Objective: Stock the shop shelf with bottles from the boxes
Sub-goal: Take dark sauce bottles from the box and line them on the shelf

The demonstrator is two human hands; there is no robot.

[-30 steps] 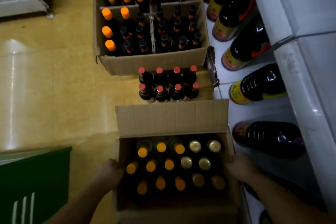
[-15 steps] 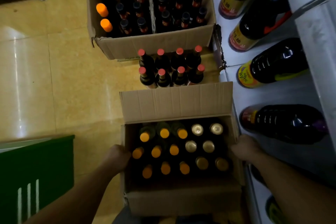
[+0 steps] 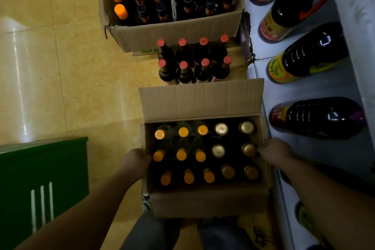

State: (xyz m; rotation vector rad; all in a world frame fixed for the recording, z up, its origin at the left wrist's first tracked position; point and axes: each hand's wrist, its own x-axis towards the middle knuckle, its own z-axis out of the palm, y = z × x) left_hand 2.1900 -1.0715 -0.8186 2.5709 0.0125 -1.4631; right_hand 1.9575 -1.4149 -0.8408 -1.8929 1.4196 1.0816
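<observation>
Lower centre, the left hand (image 3: 135, 161) and right hand (image 3: 276, 151) clasp opposite walls of the open box (image 3: 203, 203) of bottles (image 3: 181, 154), fingers (image 3: 261, 150) curled over its rims; shelf (image 3: 324, 87) edge just right, floor (image 3: 71, 77) stretching left

Plainly a shop: shelf (image 3: 324, 89) of big labelled bottles (image 3: 310, 61) right of the right hand (image 3: 276, 151), full carton (image 3: 203, 101) against the left hand (image 3: 135, 160) (tiled floor (image 3: 71, 67)), another carton (image 3: 174, 34) ahead.
</observation>
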